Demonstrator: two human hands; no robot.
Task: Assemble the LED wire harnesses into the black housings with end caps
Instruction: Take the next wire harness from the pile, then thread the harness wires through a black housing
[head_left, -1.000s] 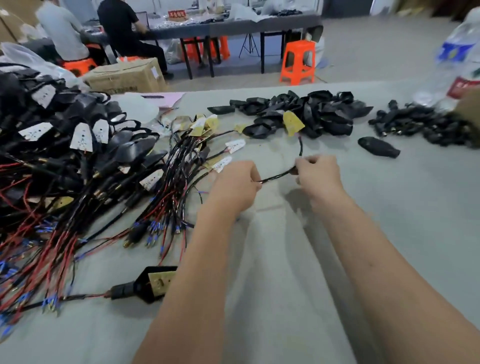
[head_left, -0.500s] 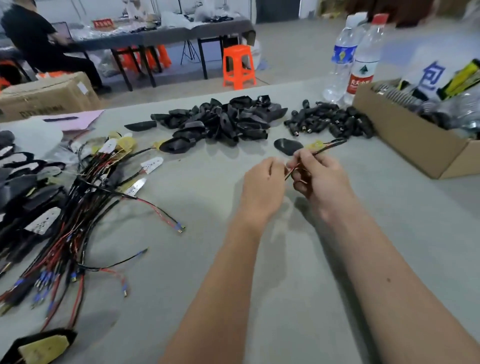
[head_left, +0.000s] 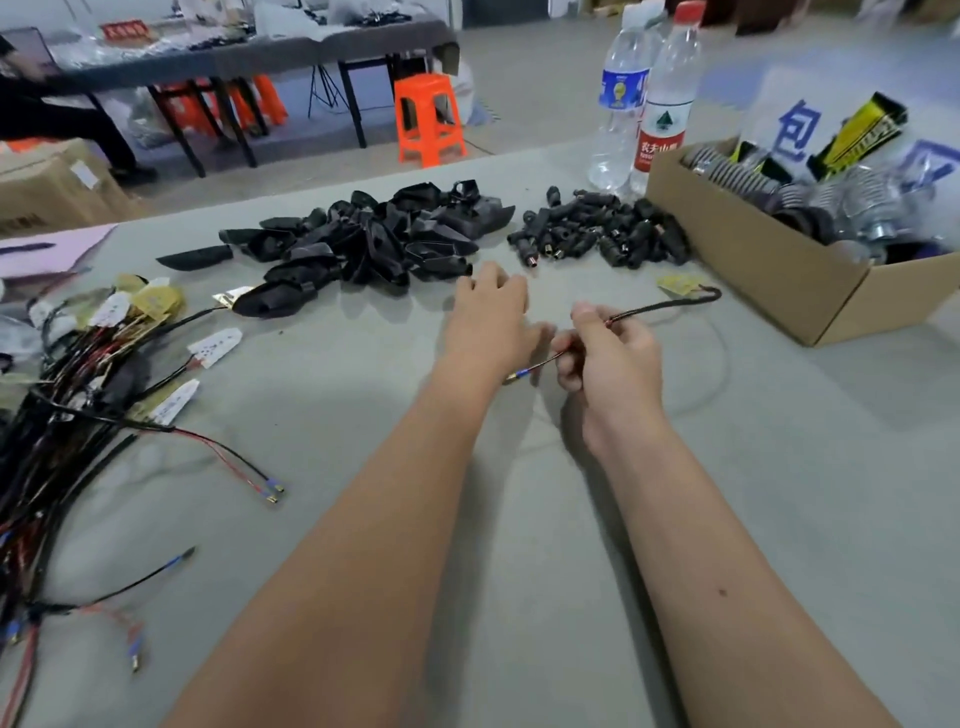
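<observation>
My right hand (head_left: 610, 358) pinches one LED wire harness (head_left: 660, 306) between thumb and fingers. Its yellow LED board (head_left: 678, 283) hangs at the far right end, and its blue-tipped terminal (head_left: 519, 375) sticks out to the left below my palm. My left hand (head_left: 488, 317) is stretched forward with straight fingers and holds nothing; its fingertips are close to the pile of black housings (head_left: 374, 239). A second pile of small black end caps (head_left: 602, 234) lies to the right of the housings.
A tangled heap of wire harnesses (head_left: 83, 395) with white and yellow boards covers the table's left side. An open cardboard box (head_left: 769, 260) of parts stands at the right, two water bottles (head_left: 644, 104) behind it. An orange stool (head_left: 428, 119) stands beyond the table.
My left hand has let go of the harness and moved forward toward the housing pile. My right hand now holds the harness alone. The view has shifted right.
</observation>
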